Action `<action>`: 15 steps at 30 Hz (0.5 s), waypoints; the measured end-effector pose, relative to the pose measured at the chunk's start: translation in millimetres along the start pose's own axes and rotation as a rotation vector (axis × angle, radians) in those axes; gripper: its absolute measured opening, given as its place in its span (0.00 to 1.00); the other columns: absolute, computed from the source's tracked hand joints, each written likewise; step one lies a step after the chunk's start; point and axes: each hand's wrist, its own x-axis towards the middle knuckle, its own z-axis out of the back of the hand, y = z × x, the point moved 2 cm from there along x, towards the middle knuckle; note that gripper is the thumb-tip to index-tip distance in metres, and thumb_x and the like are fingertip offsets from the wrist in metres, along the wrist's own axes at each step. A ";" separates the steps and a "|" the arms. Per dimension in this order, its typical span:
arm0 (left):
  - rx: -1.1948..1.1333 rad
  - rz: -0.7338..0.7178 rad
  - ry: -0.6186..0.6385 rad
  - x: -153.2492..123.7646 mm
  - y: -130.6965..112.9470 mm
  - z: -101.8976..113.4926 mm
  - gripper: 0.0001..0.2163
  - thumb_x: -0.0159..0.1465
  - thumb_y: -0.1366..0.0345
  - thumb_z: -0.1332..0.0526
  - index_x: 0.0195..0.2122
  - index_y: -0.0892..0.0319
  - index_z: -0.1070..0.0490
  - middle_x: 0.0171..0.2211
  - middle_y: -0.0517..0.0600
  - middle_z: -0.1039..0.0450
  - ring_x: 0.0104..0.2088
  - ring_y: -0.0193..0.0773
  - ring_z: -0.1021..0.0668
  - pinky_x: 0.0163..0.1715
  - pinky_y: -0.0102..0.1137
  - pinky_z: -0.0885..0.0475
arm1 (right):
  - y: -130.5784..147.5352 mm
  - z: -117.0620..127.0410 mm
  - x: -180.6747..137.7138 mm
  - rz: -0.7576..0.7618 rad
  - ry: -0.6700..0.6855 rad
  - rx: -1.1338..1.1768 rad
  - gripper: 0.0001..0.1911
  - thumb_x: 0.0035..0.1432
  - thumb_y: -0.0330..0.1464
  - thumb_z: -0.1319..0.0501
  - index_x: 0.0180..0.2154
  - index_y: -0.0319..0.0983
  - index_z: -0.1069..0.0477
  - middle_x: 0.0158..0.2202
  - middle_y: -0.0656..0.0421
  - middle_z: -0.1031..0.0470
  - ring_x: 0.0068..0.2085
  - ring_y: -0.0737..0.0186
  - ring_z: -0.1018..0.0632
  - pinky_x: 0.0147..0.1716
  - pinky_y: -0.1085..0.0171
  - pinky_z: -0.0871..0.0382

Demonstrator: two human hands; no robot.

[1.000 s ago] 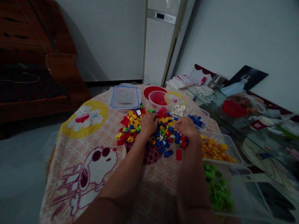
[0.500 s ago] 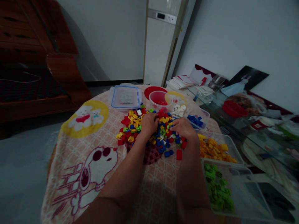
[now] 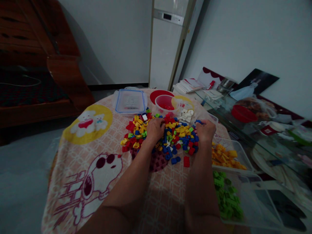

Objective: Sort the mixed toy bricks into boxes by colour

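A heap of mixed toy building bricks (image 3: 181, 131) in red, yellow, blue, green and white lies on the table. My left hand (image 3: 155, 128) rests on the middle of it, fingers curled together; what they pinch, if anything, is hidden. At the heap's right side my right hand (image 3: 205, 130) is over the clear box of blue bricks (image 3: 199, 122), its fingers drawn together. Whether a brick is between them cannot be made out. My right hand covers much of that box. White bricks (image 3: 186, 115) lie in a small group just behind.
Right of my arm stand clear boxes of yellow bricks (image 3: 225, 156) and green bricks (image 3: 227, 195). A round tub (image 3: 167, 103) with red pieces and a blue-rimmed lid (image 3: 131, 100) are at the back. A cluttered glass table (image 3: 243, 130) adjoins on the right.
My right hand has moved right, from the heap's right part to the box of blue bricks. My left hand has stayed in place on the heap.
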 end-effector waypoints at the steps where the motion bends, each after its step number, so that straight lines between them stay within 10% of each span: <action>1: 0.001 0.001 0.002 0.1 0.0 0.1 0.12 0.66 0.69 0.41 0.47 0.60 0.20 0.49 0.56 0.19 0.52 0.48 0.21 0.57 0.40 0.29 | -1.7 2.6 0.3 -0.035 -0.052 -0.001 0.23 0.59 0.33 0.41 0.53 0.32 0.22 0.33 0.50 0.17 0.35 0.55 0.17 0.38 0.62 0.25; 15: -0.002 0.003 0.007 0.9 0.8 -0.3 0.12 0.66 0.68 0.41 0.47 0.59 0.20 0.49 0.55 0.19 0.52 0.48 0.20 0.57 0.40 0.29 | 29.9 41.2 -19.6 0.052 0.377 -0.379 0.19 0.64 0.28 0.47 0.43 0.33 0.17 0.37 0.49 0.16 0.37 0.59 0.17 0.41 0.66 0.29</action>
